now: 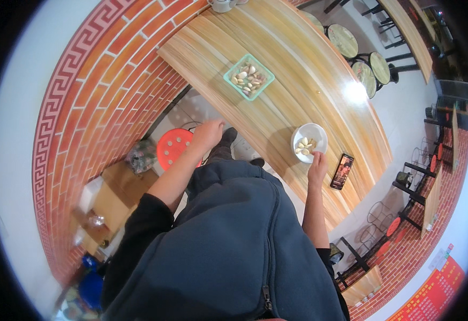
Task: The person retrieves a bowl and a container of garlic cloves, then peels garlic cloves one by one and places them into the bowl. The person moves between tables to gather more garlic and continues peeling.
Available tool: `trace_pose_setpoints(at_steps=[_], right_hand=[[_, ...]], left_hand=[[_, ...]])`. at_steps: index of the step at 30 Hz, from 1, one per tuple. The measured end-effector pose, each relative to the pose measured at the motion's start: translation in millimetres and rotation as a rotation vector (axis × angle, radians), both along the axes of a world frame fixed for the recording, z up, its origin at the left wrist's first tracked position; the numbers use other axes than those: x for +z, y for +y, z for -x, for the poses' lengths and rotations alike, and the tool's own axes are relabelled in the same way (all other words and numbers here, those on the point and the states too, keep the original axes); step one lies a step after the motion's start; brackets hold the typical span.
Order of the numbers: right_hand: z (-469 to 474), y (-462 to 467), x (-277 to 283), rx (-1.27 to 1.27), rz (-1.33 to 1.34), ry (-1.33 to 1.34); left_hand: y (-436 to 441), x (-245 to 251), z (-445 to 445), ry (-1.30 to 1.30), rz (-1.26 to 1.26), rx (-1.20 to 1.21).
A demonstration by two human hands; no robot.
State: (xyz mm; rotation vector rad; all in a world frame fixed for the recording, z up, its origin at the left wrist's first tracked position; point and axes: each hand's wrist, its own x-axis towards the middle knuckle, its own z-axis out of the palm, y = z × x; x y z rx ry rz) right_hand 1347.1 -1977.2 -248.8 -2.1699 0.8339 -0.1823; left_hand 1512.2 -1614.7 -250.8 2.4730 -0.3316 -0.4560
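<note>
At the lower right rim of a white bowl (309, 132) is my right hand (318, 166), its fingers close together; whether they pinch the rim or a clove I cannot tell. Peeled garlic cloves (305, 146) lie in the bowl. My left hand (211, 132) is off the near edge of the wooden table, above the floor, fingers curled; what it may hold is hidden. Farther up the table sits a green plastic basket (230, 85) with unpeeled garlic cloves (249, 78) in it.
A smartphone (342, 171) with its screen lit lies right of the bowl. A red stool (172, 146) stands below my left forearm. The wooden table (282, 80) reaches toward a brick-patterned wall (109, 88). A teapot (222, 5) is at its far end; round stools (342, 41) stand beyond.
</note>
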Motion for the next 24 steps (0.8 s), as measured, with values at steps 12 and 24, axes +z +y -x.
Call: trace_pose_setpoints(at_steps=[12,24], right_hand=[[-19.1,37.3,44.5,0.044,0.268,-0.063],[-27.8,74.6,55.3,-0.012,-0.050,-0.150]], left_hand=[[-84.2,-17.2,-148.1,-0.346,-0.227,-0.265],[-72.2,-12.4,-157.5,0.024,0.103,-0.083]])
